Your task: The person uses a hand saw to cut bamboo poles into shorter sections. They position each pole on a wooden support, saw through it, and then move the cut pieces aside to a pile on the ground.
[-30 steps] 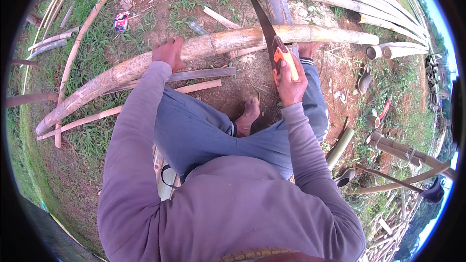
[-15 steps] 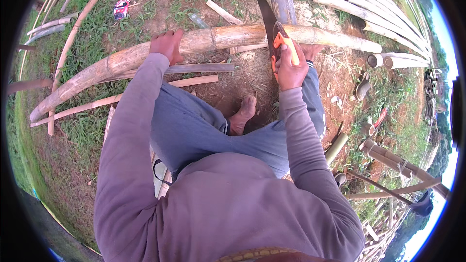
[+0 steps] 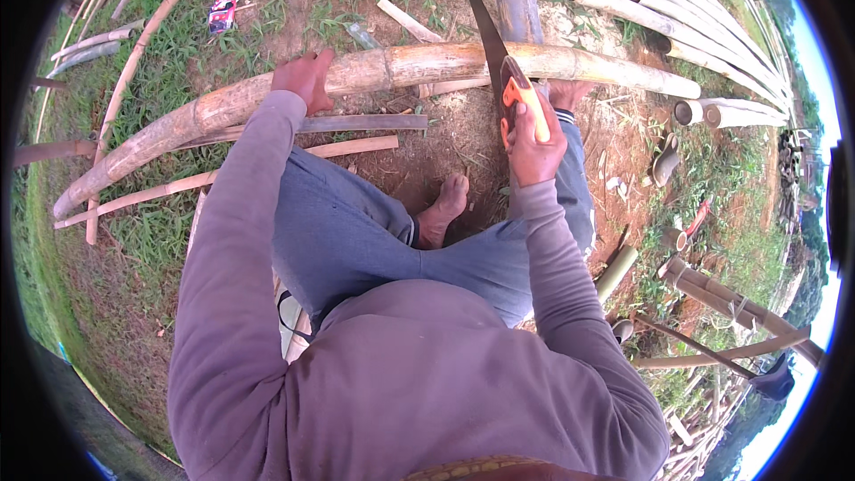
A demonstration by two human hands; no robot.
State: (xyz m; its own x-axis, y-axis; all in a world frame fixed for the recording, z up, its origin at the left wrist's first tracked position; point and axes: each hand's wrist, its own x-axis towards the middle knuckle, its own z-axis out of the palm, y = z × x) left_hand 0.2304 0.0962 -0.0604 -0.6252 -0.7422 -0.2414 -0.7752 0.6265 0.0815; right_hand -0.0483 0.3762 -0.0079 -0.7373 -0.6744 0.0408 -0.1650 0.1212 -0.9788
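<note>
A long bamboo pole [image 3: 436, 64] lies crosswise in front of me, passing over a short upright-looking bamboo post [image 3: 518, 4]. My left hand [image 3: 305, 80] grips the pole from above, left of its middle, fingers wrapped over the far side. My right hand [image 3: 538, 140] is closed round the orange handle of a hand saw [image 3: 485, 28]. The saw's dark blade lies across the pole near the post and points away from me. How deep the teeth sit in the bamboo I cannot tell. My right foot [image 3: 570, 92] is beside the pole, just right of the saw.
Several cut bamboo poles [image 3: 623, 2] lie stacked at the far right. Split bamboo strips [image 3: 356, 124] lie under the pole on the left. A sandal [image 3: 666, 160] and a bamboo offcut [image 3: 616, 273] rest on the right. A red and white packet [image 3: 222, 15] lies in the grass.
My right hand has drawn the saw back toward me, so its handle sits lower. The left hand stays on the pole, shifted very slightly left.
</note>
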